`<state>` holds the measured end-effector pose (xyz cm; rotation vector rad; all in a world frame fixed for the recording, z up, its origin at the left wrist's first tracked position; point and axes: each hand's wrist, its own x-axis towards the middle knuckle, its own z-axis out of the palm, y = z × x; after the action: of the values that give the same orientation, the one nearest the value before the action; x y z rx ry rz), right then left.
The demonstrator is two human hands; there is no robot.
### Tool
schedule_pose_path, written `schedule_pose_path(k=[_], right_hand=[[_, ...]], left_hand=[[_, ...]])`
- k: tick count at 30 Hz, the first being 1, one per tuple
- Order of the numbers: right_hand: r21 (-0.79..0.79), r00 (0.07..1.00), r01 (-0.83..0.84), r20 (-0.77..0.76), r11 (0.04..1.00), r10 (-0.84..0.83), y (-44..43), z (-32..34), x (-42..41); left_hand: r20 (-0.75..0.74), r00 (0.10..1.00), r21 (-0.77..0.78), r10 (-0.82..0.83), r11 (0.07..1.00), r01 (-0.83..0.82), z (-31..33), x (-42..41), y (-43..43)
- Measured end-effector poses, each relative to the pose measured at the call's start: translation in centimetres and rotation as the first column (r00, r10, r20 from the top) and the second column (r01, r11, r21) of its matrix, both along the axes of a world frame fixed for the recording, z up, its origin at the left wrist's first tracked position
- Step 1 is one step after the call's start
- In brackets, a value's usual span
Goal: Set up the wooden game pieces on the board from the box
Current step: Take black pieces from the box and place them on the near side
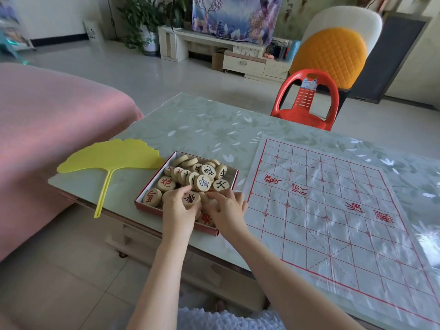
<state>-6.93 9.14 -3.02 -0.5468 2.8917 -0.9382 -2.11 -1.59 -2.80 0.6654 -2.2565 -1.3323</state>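
A red-rimmed shallow box (152,181) sits on the table, heaped with several round wooden pieces (202,182) marked in red or black characters. My left hand (177,210) is over the box's near end, fingers closed on a disc with a dark red character (191,199). My right hand (228,208) reaches into the near right corner of the box, fingertips down among the pieces; what it touches is hidden. The plastic board sheet (333,210) with a red grid lies flat to the right of the box and has no pieces on it.
A yellow leaf-shaped fan (112,158) lies left of the box, handle toward the table's front edge. A pink-covered sofa (47,139) stands at the left. A red plastic chair (307,101) stands beyond the table's far edge. The table (202,125) has a floral cover.
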Motion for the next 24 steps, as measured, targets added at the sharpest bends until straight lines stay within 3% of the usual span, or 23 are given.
schedule_pose_path(k=[8,13,17,24], right_hand=[[-0.266,0.996,-0.086,-0.036,0.96,0.079,-0.3,-0.2,0.6],[-0.235,0.986,-0.16,0.002,0.959,0.165,0.0,-0.2,0.4],[-0.257,0.983,-0.124,0.098,0.958,0.153,0.1,-0.2,0.5],[-0.18,0.965,-0.222,0.102,0.958,0.242,-0.4,0.1,0.2]], left_hand=[[0.137,0.991,-0.031,0.005,1.0,-0.001,0.3,0.4,-1.6],[0.16,0.987,0.003,-0.003,1.0,0.002,0.6,0.6,-1.7],[0.166,0.986,0.015,-0.036,0.999,0.033,1.0,0.7,-1.9],[0.163,0.985,0.007,-0.056,0.998,0.056,1.6,1.0,-1.9]])
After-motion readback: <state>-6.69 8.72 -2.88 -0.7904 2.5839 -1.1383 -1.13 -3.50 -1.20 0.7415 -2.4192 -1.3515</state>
